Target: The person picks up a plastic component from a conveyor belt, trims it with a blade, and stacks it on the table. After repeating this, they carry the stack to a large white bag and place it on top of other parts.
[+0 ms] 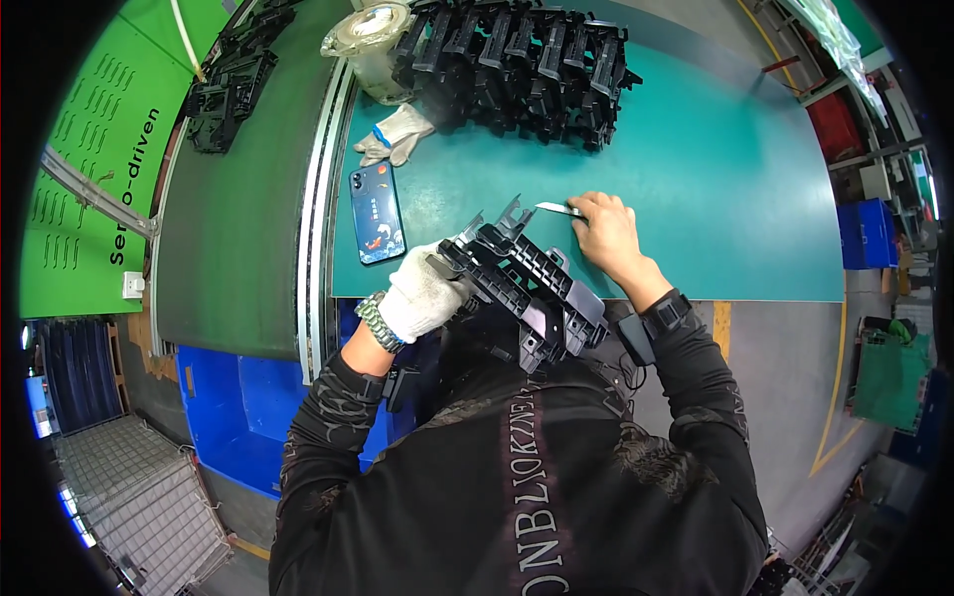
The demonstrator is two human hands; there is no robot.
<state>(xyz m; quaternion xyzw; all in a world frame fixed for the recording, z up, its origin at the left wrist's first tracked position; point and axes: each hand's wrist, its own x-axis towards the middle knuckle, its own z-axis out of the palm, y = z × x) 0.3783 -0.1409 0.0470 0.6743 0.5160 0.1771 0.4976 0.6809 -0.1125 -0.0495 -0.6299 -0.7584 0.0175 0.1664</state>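
My left hand (425,294), in a white knit glove, is closed on one end of a black molded plastic part (532,288). The part is tilted over the table's near edge, in front of my body. My bare right hand (608,234) pinches a small knife (558,209), its thin pale blade pointing left toward the part's upper prongs. A small gap shows between the blade tip and the prongs. The fingers of my left hand are partly hidden behind the part.
Several similar black parts (517,74) stand in a row at the table's back, beside a wrapped tape roll (370,38). A white glove (397,134) and a phone (379,214) lie on the green table (725,189). Left runs a conveyor belt (238,238) carrying black parts (227,99); a blue bin (238,407) sits below.
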